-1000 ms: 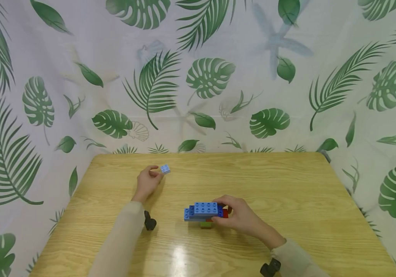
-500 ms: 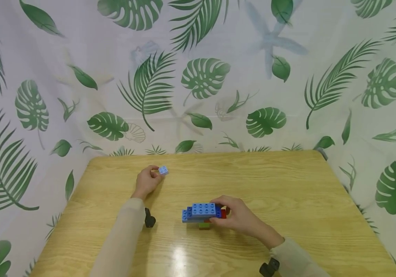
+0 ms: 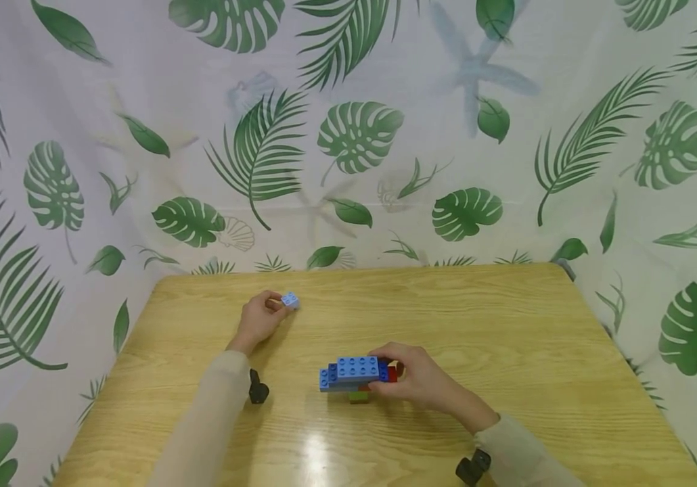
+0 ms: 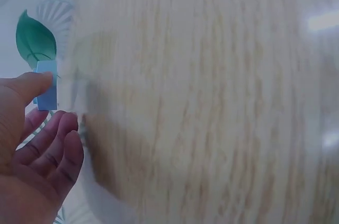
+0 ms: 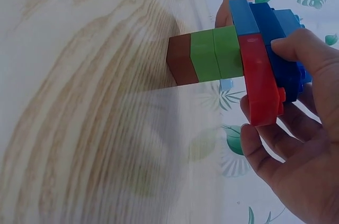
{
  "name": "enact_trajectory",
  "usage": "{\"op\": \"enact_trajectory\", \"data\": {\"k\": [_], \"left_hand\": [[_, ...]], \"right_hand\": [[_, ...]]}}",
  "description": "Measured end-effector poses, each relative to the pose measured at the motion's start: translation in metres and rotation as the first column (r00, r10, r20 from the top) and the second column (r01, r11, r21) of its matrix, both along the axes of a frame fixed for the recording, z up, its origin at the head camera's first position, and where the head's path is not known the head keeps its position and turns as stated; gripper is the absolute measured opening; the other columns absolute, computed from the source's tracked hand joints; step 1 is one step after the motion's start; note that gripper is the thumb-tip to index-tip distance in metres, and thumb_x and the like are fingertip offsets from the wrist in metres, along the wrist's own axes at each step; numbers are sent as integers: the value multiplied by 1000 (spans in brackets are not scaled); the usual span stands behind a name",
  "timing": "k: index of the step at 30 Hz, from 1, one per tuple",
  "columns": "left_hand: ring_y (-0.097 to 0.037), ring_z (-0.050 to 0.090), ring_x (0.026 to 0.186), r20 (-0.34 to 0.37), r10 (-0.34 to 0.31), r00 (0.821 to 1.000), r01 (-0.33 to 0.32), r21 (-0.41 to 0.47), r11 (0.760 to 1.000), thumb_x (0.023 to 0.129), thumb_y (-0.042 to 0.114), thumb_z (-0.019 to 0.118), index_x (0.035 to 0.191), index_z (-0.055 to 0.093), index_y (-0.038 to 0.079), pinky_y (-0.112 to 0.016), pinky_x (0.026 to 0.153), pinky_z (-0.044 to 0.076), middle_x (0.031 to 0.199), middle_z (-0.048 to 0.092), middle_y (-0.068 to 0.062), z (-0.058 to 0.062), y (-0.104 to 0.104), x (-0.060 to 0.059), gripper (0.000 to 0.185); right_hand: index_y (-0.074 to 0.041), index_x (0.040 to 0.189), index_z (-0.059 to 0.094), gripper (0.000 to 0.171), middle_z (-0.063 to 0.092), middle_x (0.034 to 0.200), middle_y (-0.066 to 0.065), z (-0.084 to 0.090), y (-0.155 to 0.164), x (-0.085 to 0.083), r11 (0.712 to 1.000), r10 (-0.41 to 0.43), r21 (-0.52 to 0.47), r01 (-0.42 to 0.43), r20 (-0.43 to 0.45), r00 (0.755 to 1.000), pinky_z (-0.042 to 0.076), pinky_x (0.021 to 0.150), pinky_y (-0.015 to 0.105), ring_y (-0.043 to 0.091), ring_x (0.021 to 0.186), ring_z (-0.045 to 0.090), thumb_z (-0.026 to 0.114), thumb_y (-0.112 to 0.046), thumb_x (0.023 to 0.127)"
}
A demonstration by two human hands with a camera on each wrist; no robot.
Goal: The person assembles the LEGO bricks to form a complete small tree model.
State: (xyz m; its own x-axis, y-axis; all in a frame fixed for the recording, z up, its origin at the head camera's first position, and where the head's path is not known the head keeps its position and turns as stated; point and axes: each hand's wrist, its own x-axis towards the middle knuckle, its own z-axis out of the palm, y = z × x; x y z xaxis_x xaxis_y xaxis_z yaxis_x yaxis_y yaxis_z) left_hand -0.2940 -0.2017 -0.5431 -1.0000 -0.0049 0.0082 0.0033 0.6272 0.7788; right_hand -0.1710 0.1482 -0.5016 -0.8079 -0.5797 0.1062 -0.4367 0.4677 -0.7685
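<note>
Wooden table (image 3: 507, 352) carries all items in view: 1 brick assembly, 1 loose brick, 2 hands. Count of the brick assembly (image 3: 354, 375), per right wrist view: 1 brown brick (image 5: 180, 60) at the base end touching the tabletop, 2 green bricks (image 5: 214, 54) stacked next, 1 red piece (image 5: 259, 83), then blue bricks (image 5: 275, 33) on top (exact no. of blue pcs cannot be told; head view shows at least 2 stepped layers, studs up). Assembly stands near the table centre, slightly toward the person. Right hand (image 3: 424, 382) grips the assembly from its right side: fingers curled round the red and blue section, thumb (image 5: 304, 49) pressed on the blue top, remaining fingers (image 5: 265, 150) wrapped beneath the red piece. Small light-blue brick (image 3: 290, 299), qty 1, sits to the rear left, well apart from the assembly. Left hand (image 3: 260, 318) pinches this brick at its fingertips; in left wrist view the thumb (image 4: 24, 83) lies against the light-blue brick (image 4: 47, 83), other fingers (image 4: 53, 150) loosely curled below it (that view is blurred, so whether the brick rests on the table or is lifted cannot be told). Both forearms wear pale beige sleeves (image 3: 208, 419), each w/ 1 black wrist-mounted unit (image 3: 257, 391). No containers in view. Backdrop: 1 white cloth w/ green leaf print (image 3: 348, 135) enclosing the rear and both sides of the table.
</note>
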Motion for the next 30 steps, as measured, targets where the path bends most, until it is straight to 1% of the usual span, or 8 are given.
{"op": "enact_trajectory", "data": {"k": [3,5,8,12,15,20,25,30], "left_hand": [[-28,73,91,-10,-38,999,39,13,999,98,24,77,128,66,0,-35,78,59,112,73,-19,8,3,5,40],[-29,73,97,-25,-61,998,61,16,998,98,26,77,127,66,1,-38,83,60,114,72,-18,13,6,8,40],[-30,72,100,-42,-96,994,97,27,995,97,28,78,125,67,3,-42,87,60,116,73,-16,23,11,14,39],[-28,71,100,-56,-145,988,148,47,988,94,27,81,123,67,6,-42,86,61,116,74,-14,38,17,23,39],[-26,72,98,-75,-189,979,194,62,979,92,24,82,123,68,5,-39,83,61,114,75,-13,49,22,32,38],[-20,72,93,-118,-266,957,273,54,960,92,22,82,120,69,7,-33,79,58,108,76,-9,62,29,47,35],[-15,71,91,-164,-342,925,354,46,934,92,22,82,117,70,10,-28,78,58,106,74,-7,72,36,63,30],[-14,70,90,-179,-405,897,419,47,907,91,21,84,116,71,12,-27,78,58,103,74,-3,79,42,76,29]], "right_hand": [[-9,133,69,46,74,122,6,0,0,-2,1000,3,15,-2,-6,1000,54,78,26,8,96,60,82,-27,93],[-9,133,69,46,74,121,6,0,0,-3,1000,6,18,-6,-10,1000,53,77,24,8,96,60,82,-27,93],[-9,133,69,46,74,121,6,0,1,-4,1000,7,22,-7,-9,1000,52,77,23,8,95,60,82,-27,93],[-9,134,69,47,74,121,6,0,1,-4,1000,3,27,-4,3,1000,54,78,26,9,96,60,82,-28,92],[-10,134,69,47,74,121,5,0,1,-4,999,-2,32,1,14,1000,55,79,29,10,97,60,82,-29,93],[-10,134,69,47,74,123,6,1,1,-5,999,-5,37,3,30,1000,54,79,26,10,98,61,82,-29,93],[-9,134,69,48,74,123,6,2,1,-4,999,-7,38,6,39,999,52,79,23,11,97,61,82,-30,93],[-9,134,69,48,74,122,6,2,0,-4,1000,-6,30,5,34,999,52,78,23,11,96,61,82,-30,93]]}}
